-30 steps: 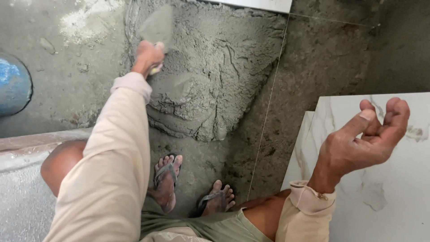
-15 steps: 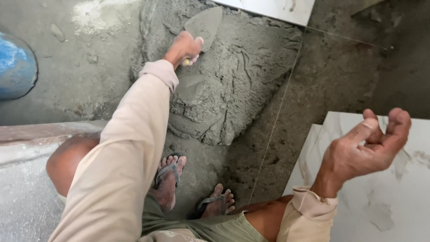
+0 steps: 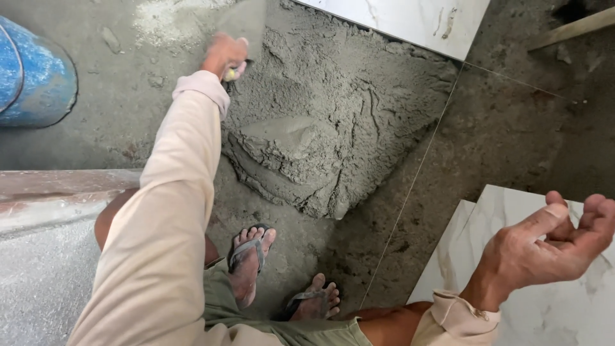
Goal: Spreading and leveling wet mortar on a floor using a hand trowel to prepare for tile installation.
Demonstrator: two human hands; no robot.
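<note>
Grey wet mortar point(image 3: 333, 122) lies heaped and spread over the far middle of the floor, with a smoothed, wedge-shaped lump at its near edge and rough trowel ridges to the right. Seen from the head camera, the left hand point(image 3: 224, 56) reaches far out along a long cream sleeve point(image 3: 173, 192) and is clenched around the yellowish handle of a trowel point(image 3: 246, 29), whose flat grey blade points away toward the far edge and rests against the far left margin of the mortar. The right hand point(image 3: 544, 247) hovers near and to the right, palm up, fingers curled loosely inward and holding nothing; it hangs above a white marbled tile point(image 3: 467, 256) that lies on the floor at the near right. Another white tile point(image 3: 410, 19) sits at the far edge, its near border touching the mortar. A thin taut string point(image 3: 410, 186) runs from the far tile's corner diagonally toward the near side, passing between the mortar and the near tile. A blue bucket point(image 3: 32, 77) stands at the far left, well apart from the mortar. Two feet in grey flip-flops point(image 3: 246, 256) rest on the bare floor just near the heap. A pale ledge point(image 3: 51, 198) with a reddish edge runs along the near left.
</note>
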